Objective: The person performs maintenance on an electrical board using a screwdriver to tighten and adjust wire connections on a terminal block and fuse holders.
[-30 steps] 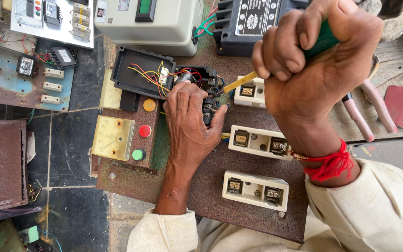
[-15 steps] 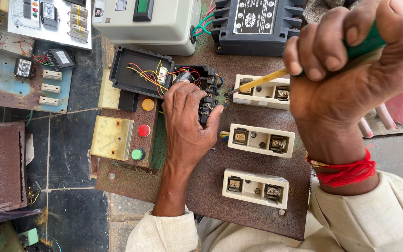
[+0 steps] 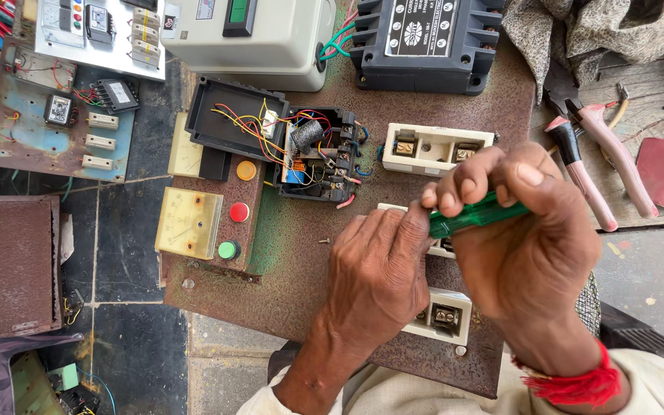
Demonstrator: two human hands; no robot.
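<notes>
Rusty brown sheet metal forms the work panel (image 3: 301, 261), lying over a dark tiled floor and crowded with electrical parts. Near its middle the right hand (image 3: 528, 246) is clenched around a green plastic-handled screwdriver (image 3: 474, 217), thumb on top and fingers wrapped over the handle, so the shaft and tip cannot be seen. Just beside it the left hand (image 3: 374, 273) rests palm down on the panel, fingers loosely curled, their tips touching the end of the green handle and covering part of a cream fuse holder (image 3: 441, 246). A second cream fuse holder (image 3: 433, 148) sits above the hands, and a third (image 3: 443, 315) peeks out below them. To the upper left of the hands lies an opened black starter box (image 3: 313, 154) full of red, yellow and blue wires. Left of that are a yellowed analogue meter (image 3: 188, 223) and red (image 3: 239, 212) and green (image 3: 227, 250) push buttons. Pink-handled pliers (image 3: 597, 157) lie on the wooden board at right.
</notes>
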